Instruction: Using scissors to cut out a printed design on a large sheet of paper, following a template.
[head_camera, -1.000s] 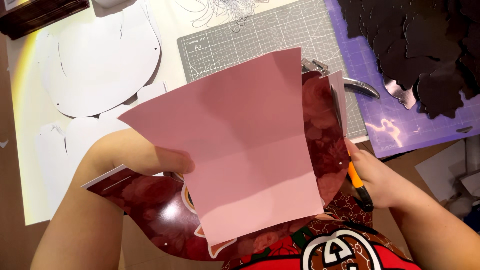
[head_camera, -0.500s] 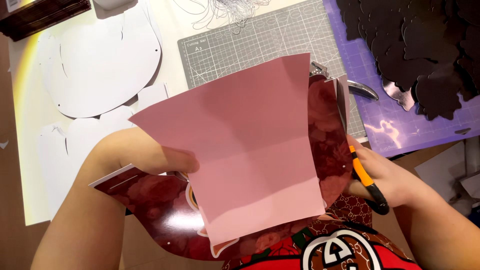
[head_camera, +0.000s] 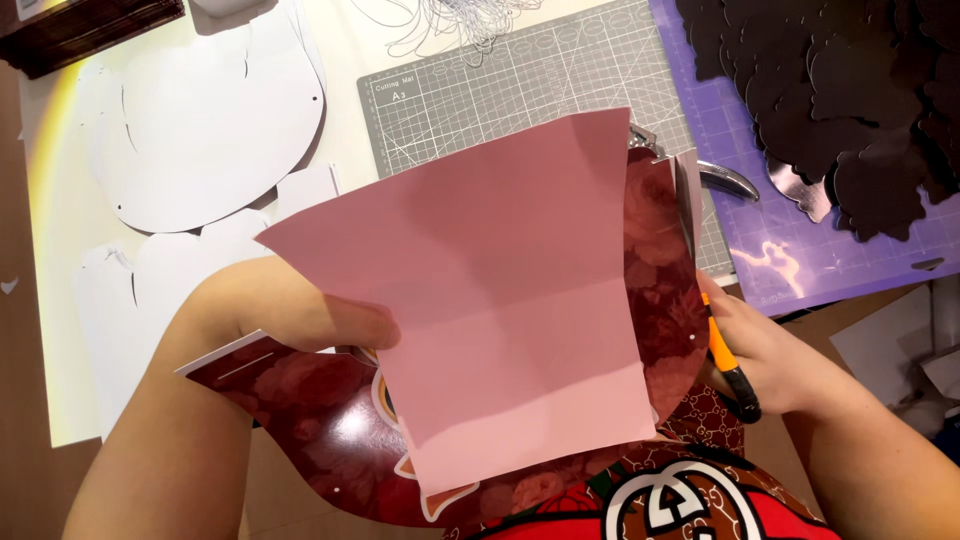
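Wooden table (head_camera: 20, 400) bears white sheet (head_camera: 70, 300); grey cutting mat (head_camera: 520, 90); purple mat (head_camera: 800, 250)

Grey cutting mat (head_camera: 520, 95), purple mat (head_camera: 800, 250), dark cutouts (head_camera: 840, 90), white paper shapes (head_camera: 210, 130), pliers (head_camera: 725, 178)

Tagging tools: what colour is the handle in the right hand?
Orange and black handle, gripped by the right hand; head view.

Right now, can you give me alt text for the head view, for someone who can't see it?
Seen from above, the left hand holds a pink paper sheet over a glossy dark red floral card, while the right hand grips an orange-and-black handled tool at the sheet's right edge. Behind lie white cut-out shapes, a grey cutting mat and dark cut-outs on a purple mat.
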